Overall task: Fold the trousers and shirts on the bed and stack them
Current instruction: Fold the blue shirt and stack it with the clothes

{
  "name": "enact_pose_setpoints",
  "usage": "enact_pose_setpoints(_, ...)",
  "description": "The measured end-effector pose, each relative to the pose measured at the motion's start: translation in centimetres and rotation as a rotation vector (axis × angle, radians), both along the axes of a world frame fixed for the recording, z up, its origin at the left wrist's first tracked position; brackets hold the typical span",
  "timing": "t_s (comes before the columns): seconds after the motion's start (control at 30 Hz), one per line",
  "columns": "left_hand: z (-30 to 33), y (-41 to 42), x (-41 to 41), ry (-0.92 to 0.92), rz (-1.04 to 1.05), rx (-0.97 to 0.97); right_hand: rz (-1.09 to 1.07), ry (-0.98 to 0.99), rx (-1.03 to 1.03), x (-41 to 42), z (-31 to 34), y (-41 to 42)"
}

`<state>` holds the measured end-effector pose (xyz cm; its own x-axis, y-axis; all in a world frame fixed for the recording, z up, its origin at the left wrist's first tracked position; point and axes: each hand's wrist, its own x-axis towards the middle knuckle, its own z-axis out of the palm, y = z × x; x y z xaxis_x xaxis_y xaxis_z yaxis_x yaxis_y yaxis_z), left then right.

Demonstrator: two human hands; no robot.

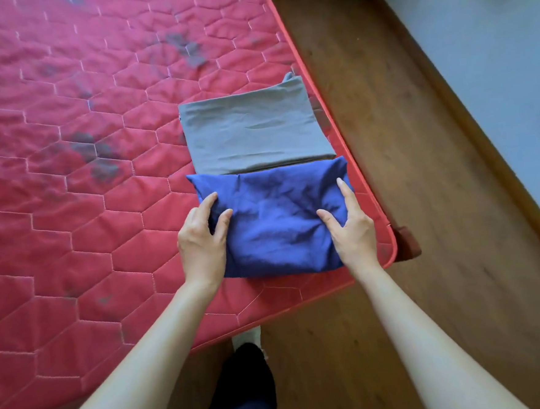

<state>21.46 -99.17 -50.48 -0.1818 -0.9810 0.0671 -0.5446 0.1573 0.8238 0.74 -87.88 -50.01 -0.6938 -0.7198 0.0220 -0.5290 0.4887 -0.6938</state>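
A folded blue garment (276, 223), creased and puffy, lies near the right edge of the red quilted bed (69, 186), its far edge touching a flat folded grey garment (254, 132). The left hand (202, 241) and right hand (350, 227) each pinch a side of the blue one between thumb and fingers.

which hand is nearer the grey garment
Right, narrowly. The right hand grips the blue garment at its right edge, fingertips reaching close to the grey garment. The left hand grips the blue garment's left edge, slightly farther back.
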Motion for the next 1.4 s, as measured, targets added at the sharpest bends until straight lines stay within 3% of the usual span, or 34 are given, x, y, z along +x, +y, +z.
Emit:
enact_pose_setpoints(0.7,-8.1,4.4,-10.1,-0.148,0.132,-0.008,0.221,-0.159,0.065,-12.9,-9.7,0.2)
enact_pose_setpoints(1.03,-13.0,4.7,-10.1,-0.212,0.196,0.15,0.26,-0.235,0.163,-13.4,-13.8,0.2)
enact_pose_setpoints(1.27,-11.9,4.7,-9.9,-0.178,0.218,-0.016,0.264,-0.228,0.12,-13.0,-13.4,0.6)
enact_pose_setpoints(1.4,-12.2,4.7,-9.2,-0.212,0.19,-0.004,0.258,-0.183,0.178,-12.4,-13.2,0.8)
